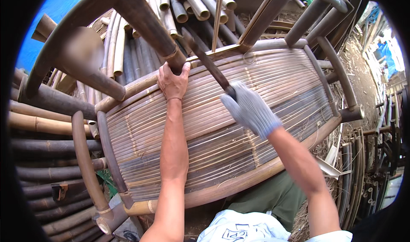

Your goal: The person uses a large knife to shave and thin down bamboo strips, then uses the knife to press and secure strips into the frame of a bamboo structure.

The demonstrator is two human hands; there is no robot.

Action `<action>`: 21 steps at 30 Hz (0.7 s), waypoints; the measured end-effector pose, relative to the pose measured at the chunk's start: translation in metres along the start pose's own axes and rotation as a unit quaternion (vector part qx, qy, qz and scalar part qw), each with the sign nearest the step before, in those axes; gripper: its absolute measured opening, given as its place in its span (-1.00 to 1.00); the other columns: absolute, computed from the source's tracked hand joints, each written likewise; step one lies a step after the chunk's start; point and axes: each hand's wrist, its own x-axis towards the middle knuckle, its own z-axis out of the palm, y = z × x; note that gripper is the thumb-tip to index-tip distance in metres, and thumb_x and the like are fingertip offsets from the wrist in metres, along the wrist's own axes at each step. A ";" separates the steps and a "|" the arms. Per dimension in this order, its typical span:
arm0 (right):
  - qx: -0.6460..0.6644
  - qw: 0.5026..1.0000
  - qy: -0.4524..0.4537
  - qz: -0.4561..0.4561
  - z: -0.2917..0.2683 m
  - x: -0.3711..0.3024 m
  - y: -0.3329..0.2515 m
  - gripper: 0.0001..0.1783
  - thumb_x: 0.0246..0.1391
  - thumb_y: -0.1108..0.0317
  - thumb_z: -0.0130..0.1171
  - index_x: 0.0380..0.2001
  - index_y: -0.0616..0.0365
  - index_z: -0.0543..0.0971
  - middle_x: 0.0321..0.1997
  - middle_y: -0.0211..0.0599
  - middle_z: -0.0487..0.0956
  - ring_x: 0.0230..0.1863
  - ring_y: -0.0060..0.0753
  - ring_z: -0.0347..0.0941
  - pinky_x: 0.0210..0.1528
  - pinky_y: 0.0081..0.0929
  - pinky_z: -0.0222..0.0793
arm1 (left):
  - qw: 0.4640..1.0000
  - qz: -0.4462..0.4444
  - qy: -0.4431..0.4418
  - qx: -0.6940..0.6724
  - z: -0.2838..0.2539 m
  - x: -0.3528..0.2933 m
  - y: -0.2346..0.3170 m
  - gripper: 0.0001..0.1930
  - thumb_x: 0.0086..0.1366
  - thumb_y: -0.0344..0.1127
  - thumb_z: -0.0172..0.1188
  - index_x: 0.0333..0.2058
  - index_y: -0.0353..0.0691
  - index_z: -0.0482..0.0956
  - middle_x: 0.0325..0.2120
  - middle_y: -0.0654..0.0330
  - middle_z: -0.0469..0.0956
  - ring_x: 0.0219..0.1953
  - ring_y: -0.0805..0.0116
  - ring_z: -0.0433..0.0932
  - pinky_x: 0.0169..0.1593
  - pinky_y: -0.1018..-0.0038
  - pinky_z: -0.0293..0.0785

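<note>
The slatted bamboo bench seat [136,152] sits in the middle of my view, so I place everything by it. At its far edge I have the bare left hand [173,84] on the lower end of a thick bamboo post [139,20], thumb on one side and fingers on the other, parted around it; how hard they press, I cannot tell. Over the middle of the seat is the gloved right hand [247,107], fingers curled together around the handle of a long dark knife [209,64]. Its blade slants across the seat's far edge, tip just right of the post; I cannot tell whether it touches anything. Beyond the seat I see a pile of cut poles [194,2], and left of it a stack of poles [47,146]. On the near side are green trousers [265,199] and a white shirt [218,225].
</note>
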 end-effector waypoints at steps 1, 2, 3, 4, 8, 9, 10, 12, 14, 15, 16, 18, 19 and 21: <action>0.024 0.999 0.044 -0.013 -0.008 -0.028 0.001 -0.58 0.33 0.05 0.07 -0.19 0.28 0.47 -0.42 0.12 0.60 -0.34 0.18 0.62 -0.25 -0.04 0.55 | 0.998 -0.057 0.000 0.039 0.000 0.007 0.007 -0.20 0.03 0.36 0.41 0.00 -0.22 0.54 0.04 0.03 0.52 0.18 -0.12 0.40 0.26 0.02 0.27; 0.043 0.995 0.085 -0.017 -0.018 -0.048 0.011 -0.59 0.35 0.05 0.06 -0.19 0.26 0.45 -0.43 0.10 0.60 -0.35 0.14 0.64 -0.29 -0.06 0.56 | 0.995 -0.086 0.010 0.046 0.005 0.007 0.019 -0.18 0.02 0.37 0.41 0.02 -0.22 0.53 0.05 0.03 0.51 0.20 -0.13 0.38 0.27 -0.01 0.24; 0.040 0.992 0.116 0.005 -0.023 -0.053 0.025 -0.60 0.36 0.05 0.06 -0.19 0.25 0.45 -0.44 0.07 0.58 -0.38 0.11 0.63 -0.31 -0.08 0.56 | 0.992 -0.115 0.017 0.056 0.007 0.007 0.033 -0.16 0.02 0.38 0.41 0.04 -0.22 0.52 0.07 0.02 0.50 0.22 -0.14 0.35 0.29 -0.04 0.22; 0.038 0.988 0.148 0.030 -0.027 -0.058 0.035 -0.60 0.37 0.04 0.05 -0.19 0.24 0.45 -0.45 0.03 0.57 -0.40 0.09 0.62 -0.34 -0.10 0.55 | 0.987 -0.142 0.020 0.066 0.009 0.006 0.044 -0.15 0.01 0.38 0.41 0.06 -0.21 0.51 0.08 0.02 0.49 0.24 -0.15 0.33 0.30 -0.06 0.19; -0.039 0.987 0.131 0.085 -0.034 -0.009 0.061 -0.57 0.35 0.05 0.06 -0.21 0.30 0.50 -0.42 0.13 0.59 -0.33 0.22 0.61 -0.20 0.00 0.56 | 0.988 -0.139 0.029 0.061 0.016 0.006 0.045 -0.12 -0.03 0.40 0.42 0.03 -0.25 0.50 0.08 0.03 0.49 0.21 -0.10 0.36 0.26 -0.07 0.21; -0.056 0.990 0.082 0.095 -0.026 -0.002 0.083 -0.57 0.32 0.03 0.08 -0.19 0.28 0.50 -0.42 0.12 0.59 -0.33 0.19 0.60 -0.23 -0.02 0.54 | 0.989 -0.136 0.024 0.055 0.020 0.003 0.048 -0.12 -0.03 0.40 0.43 0.03 -0.25 0.50 0.08 0.03 0.49 0.21 -0.10 0.36 0.26 -0.08 0.21; -0.069 0.992 0.031 0.099 -0.023 0.005 0.084 -0.57 0.29 0.02 0.11 -0.18 0.25 0.50 -0.43 0.11 0.60 -0.33 0.16 0.59 -0.25 -0.05 0.51 | 0.989 -0.134 0.024 0.052 0.020 0.004 0.046 -0.12 -0.03 0.39 0.43 0.03 -0.24 0.49 0.07 0.03 0.49 0.21 -0.10 0.35 0.26 -0.09 0.21; -0.029 0.992 0.038 0.113 -0.023 -0.002 0.072 -0.53 0.28 0.00 0.12 -0.21 0.31 0.52 -0.40 0.16 0.62 -0.27 0.20 0.61 -0.17 -0.03 0.52 | 0.990 -0.127 0.027 0.055 0.016 0.009 0.035 -0.12 -0.04 0.39 0.44 0.03 -0.24 0.49 0.06 0.03 0.49 0.22 -0.09 0.34 0.26 -0.11 0.19; 0.047 0.984 0.037 0.171 -0.026 -0.033 0.044 -0.52 0.28 0.01 0.12 -0.24 0.34 0.54 -0.37 0.23 0.64 -0.22 0.32 0.60 -0.09 0.04 0.52 | 0.991 -0.118 0.028 0.062 0.017 0.006 0.029 -0.10 -0.06 0.40 0.44 0.04 -0.24 0.49 0.05 0.03 0.49 0.22 -0.09 0.33 0.26 -0.12 0.18; 0.058 0.982 0.017 0.177 -0.030 -0.050 0.031 -0.51 0.29 0.01 0.12 -0.24 0.34 0.54 -0.36 0.24 0.63 -0.21 0.30 0.61 -0.11 0.03 0.52 | 0.994 -0.079 0.045 0.060 0.017 0.001 0.031 -0.24 0.02 0.15 0.48 0.05 -0.27 0.48 -0.01 0.00 0.52 0.13 -0.07 0.43 0.20 -0.05 0.30; 0.072 0.981 -0.004 0.181 -0.029 -0.063 0.020 -0.50 0.29 0.00 0.12 -0.25 0.35 0.53 -0.35 0.25 0.62 -0.21 0.27 0.62 -0.13 0.01 0.52 | 0.998 -0.043 0.032 -0.013 0.013 0.004 0.016 -0.30 0.04 0.03 0.45 0.06 -0.28 0.48 -0.04 -0.01 0.53 0.08 -0.05 0.47 0.16 0.00 0.34; 0.039 0.989 -0.061 0.132 -0.020 -0.067 0.009 -0.53 0.32 0.02 0.09 -0.22 0.33 0.50 -0.37 0.22 0.62 -0.23 0.19 0.64 -0.21 -0.04 0.56 | 0.987 0.030 -0.001 -0.158 0.003 0.005 -0.018 -0.41 0.07 -0.22 0.38 0.07 -0.32 0.48 -0.10 -0.02 0.55 -0.03 -0.02 0.54 0.09 0.09 0.43; 0.004 0.997 -0.033 0.063 -0.016 -0.060 0.009 -0.55 0.31 0.03 0.09 -0.20 0.32 0.50 -0.39 0.20 0.63 -0.23 0.19 0.64 -0.21 -0.04 0.57 | 0.967 0.031 -0.031 -0.251 0.000 0.002 -0.014 -0.42 0.03 -0.45 0.20 0.12 -0.35 0.46 -0.17 -0.03 0.57 -0.13 0.04 0.58 0.03 0.22 0.50; -0.009 1.000 0.015 0.005 0.000 -0.035 0.003 -0.57 0.30 0.05 0.10 -0.18 0.31 0.50 -0.39 0.19 0.64 -0.22 0.21 0.64 -0.21 -0.03 0.58 | 0.970 0.048 -0.024 -0.239 0.002 0.000 -0.011 -0.41 0.04 -0.48 0.18 0.14 -0.35 0.46 -0.19 -0.03 0.57 -0.12 0.07 0.57 0.04 0.24 0.50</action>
